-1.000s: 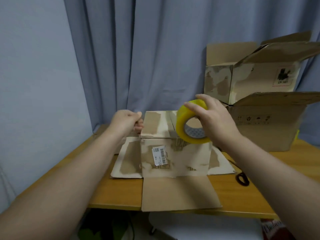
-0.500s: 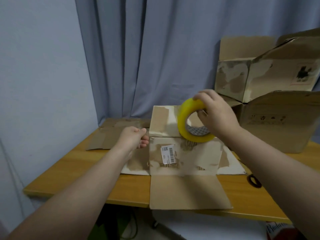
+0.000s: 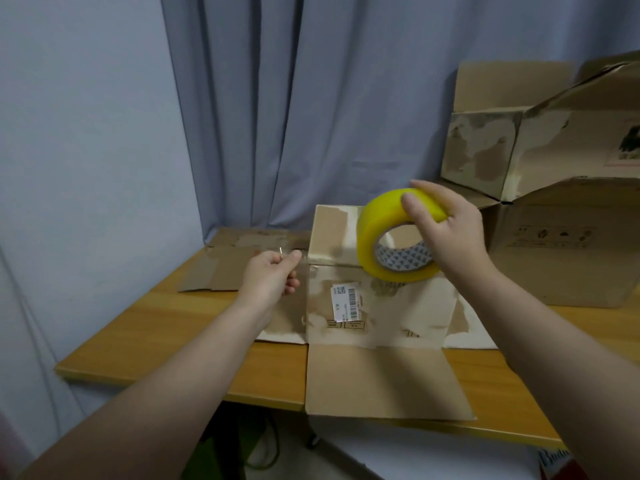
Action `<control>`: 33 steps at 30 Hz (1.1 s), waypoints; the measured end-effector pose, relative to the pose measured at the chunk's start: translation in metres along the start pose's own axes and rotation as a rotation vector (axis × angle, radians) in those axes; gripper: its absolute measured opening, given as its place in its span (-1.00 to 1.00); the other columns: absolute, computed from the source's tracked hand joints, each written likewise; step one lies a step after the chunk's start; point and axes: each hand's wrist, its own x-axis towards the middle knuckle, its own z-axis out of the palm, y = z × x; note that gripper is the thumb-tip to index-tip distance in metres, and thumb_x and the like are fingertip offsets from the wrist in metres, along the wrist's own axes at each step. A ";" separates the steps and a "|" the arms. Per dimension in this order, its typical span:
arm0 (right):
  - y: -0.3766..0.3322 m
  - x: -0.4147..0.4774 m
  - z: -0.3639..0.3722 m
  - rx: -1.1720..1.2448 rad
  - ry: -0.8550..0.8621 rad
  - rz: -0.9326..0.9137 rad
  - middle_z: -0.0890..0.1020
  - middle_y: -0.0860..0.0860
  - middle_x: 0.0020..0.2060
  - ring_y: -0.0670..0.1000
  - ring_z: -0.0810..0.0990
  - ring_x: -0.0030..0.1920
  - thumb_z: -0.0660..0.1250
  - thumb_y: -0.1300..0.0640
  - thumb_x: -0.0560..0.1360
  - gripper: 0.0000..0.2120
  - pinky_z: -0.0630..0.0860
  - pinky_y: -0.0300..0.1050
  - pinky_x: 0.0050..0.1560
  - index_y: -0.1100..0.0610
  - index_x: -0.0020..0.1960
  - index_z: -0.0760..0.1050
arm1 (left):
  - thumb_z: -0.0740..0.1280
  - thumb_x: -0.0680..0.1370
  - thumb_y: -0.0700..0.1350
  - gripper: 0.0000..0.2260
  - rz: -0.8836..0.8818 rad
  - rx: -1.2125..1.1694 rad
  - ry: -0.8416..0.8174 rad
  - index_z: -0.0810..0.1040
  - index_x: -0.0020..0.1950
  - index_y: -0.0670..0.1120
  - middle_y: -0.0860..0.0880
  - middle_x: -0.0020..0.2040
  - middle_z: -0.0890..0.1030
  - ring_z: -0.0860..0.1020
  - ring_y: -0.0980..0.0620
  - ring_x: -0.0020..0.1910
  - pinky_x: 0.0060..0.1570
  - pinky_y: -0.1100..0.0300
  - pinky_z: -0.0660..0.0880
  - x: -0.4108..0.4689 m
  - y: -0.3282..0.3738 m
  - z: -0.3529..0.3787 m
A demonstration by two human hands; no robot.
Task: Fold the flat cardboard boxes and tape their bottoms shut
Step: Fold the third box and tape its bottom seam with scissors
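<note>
right hand (image 3: 450, 233) gripping tape roll (image 3: 372, 233), above box (image 3: 391, 306)

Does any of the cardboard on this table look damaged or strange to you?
Yes. The box in front has pale torn patches where its brown surface peeled off, and its near flap hangs over the table edge. The upper stacked box at the right shows the same peeling.

A box (image 3: 377, 313) stands mid-bench (image 3: 173, 327), its front flap (image 3: 377, 382) overhanging the near edge. Flat cardboard (image 3: 225, 268) lies behind it to the left, before the curtain (image 3: 311, 116). At the right rear, an upper box (image 3: 519, 147) sits on a lower box (image 3: 561, 251). The tape roll (image 3: 381, 230) hangs above the middle box.
</note>
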 end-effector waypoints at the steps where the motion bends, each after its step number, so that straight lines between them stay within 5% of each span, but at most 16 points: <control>1: -0.006 0.000 0.003 -0.091 -0.041 -0.071 0.57 -0.04 -0.08 -0.08 0.53 -0.05 0.25 -0.37 0.34 -0.41 0.46 -0.17 -0.02 -0.06 0.22 0.56 | 0.35 0.56 -0.08 -0.81 0.003 0.005 0.002 0.49 -0.20 -0.13 -0.03 -0.36 0.50 0.47 0.06 -0.40 -0.29 0.20 0.46 0.001 0.002 -0.003; 7: -0.037 0.001 0.025 -0.375 -0.161 -0.189 0.43 -0.01 -0.16 -0.04 0.43 -0.10 0.22 -0.39 0.35 -0.35 0.34 -0.13 -0.15 -0.12 0.35 0.45 | 0.36 0.55 -0.09 -0.77 -0.043 0.029 0.013 0.46 -0.26 -0.12 -0.05 -0.39 0.47 0.43 0.08 -0.43 -0.37 0.26 0.43 0.006 0.004 -0.015; 11: -0.039 0.004 0.027 -0.388 -0.168 -0.179 0.45 0.01 -0.13 0.01 0.47 -0.03 0.30 -0.33 0.42 -0.43 0.40 -0.08 -0.10 -0.09 0.35 0.46 | 0.35 0.56 -0.10 -0.76 -0.073 0.033 0.018 0.43 -0.29 -0.11 -0.03 -0.42 0.44 0.40 0.10 -0.47 -0.50 0.33 0.39 0.009 0.005 -0.014; 25: -0.039 0.008 0.030 -0.388 -0.242 -0.137 0.47 0.00 -0.08 -0.04 0.44 -0.06 0.23 -0.35 0.44 -0.45 0.39 -0.12 -0.11 -0.09 0.32 0.48 | 0.32 0.57 -0.15 -0.83 -0.246 -0.075 0.018 0.46 -0.21 -0.14 -0.03 -0.38 0.39 0.37 0.07 -0.43 -0.47 0.26 0.33 0.009 -0.021 -0.009; 33: -0.023 0.012 0.028 -0.214 -0.156 -0.019 0.62 0.02 0.07 0.00 0.55 0.13 0.22 -0.42 0.34 -0.39 0.46 -0.06 0.19 -0.06 0.21 0.57 | 0.26 0.61 -0.15 -0.78 -0.359 -0.260 -0.036 0.43 -0.23 -0.15 -0.04 -0.39 0.39 0.34 0.08 -0.46 -0.61 0.30 0.29 -0.007 -0.036 0.016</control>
